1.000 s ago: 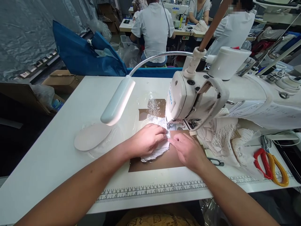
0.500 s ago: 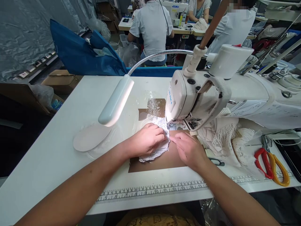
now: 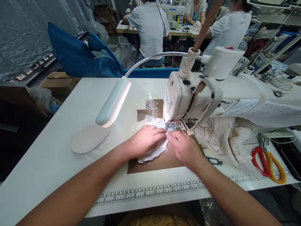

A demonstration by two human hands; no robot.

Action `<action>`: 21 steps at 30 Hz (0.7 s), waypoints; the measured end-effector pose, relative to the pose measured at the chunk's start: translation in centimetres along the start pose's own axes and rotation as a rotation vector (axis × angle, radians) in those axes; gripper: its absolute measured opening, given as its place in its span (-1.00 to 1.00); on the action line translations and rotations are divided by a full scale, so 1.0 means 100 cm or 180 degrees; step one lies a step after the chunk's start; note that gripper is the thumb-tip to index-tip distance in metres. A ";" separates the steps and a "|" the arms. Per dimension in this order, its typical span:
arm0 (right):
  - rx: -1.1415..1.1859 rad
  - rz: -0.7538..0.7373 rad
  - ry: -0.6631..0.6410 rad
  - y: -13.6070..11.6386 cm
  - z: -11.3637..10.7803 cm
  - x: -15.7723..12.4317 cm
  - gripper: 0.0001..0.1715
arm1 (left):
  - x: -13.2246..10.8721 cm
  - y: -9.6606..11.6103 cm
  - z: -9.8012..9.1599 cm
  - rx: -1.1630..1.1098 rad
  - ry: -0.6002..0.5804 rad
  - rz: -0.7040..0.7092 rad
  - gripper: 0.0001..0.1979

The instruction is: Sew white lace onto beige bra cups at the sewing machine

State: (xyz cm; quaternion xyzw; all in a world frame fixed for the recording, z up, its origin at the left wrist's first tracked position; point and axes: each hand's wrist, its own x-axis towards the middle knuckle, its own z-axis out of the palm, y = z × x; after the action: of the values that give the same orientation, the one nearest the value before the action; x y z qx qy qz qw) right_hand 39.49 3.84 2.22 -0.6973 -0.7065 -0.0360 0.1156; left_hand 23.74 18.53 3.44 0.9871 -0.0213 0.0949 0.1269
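Note:
A white lace piece point(image 3: 152, 153) lies on a brown sheet point(image 3: 162, 161) in front of the white sewing machine point(image 3: 188, 97). My left hand point(image 3: 145, 139) rests on top of the lace, fingers curled and pressing it down just left of the needle. My right hand point(image 3: 184, 147) lies on the brown sheet to the right, fingers closed, its fingertips meeting the lace edge at the presser foot point(image 3: 170, 127). The two hands nearly touch at the needle.
A gooseneck lamp point(image 3: 113, 102) hangs over the table's left middle. A pale oval pad point(image 3: 88, 142) lies at left. More lace point(image 3: 223, 138) is heaped under the machine arm, red and yellow scissors point(image 3: 268, 163) at right. A printed ruler point(image 3: 152, 190) runs along the front edge. People sit at machines behind.
Both hands have crept slightly up toward the needle and closer together, and the lace has shifted a little with them. The view has drifted slightly.

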 end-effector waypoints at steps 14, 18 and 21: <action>0.0117 0.0281 0.0193 0.006 0.005 0.001 -0.52 | 0.001 -0.001 0.007 0.0191 0.0305 0.0017 -0.70; 0.0292 0.0349 0.0215 0.011 0.005 -0.003 -0.51 | 0.000 -0.001 0.004 0.0043 0.0243 -0.0048 -0.72; 0.0442 0.0339 0.0221 0.012 0.004 -0.004 -0.51 | 0.000 -0.001 0.003 -0.0041 0.0209 -0.0099 -0.74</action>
State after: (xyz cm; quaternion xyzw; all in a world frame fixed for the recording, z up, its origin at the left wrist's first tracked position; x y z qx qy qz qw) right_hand 40.59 3.55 1.61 -0.7224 -0.6648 -0.0050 0.1899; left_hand 23.83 18.51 3.14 0.9829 -0.0023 0.1251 0.1353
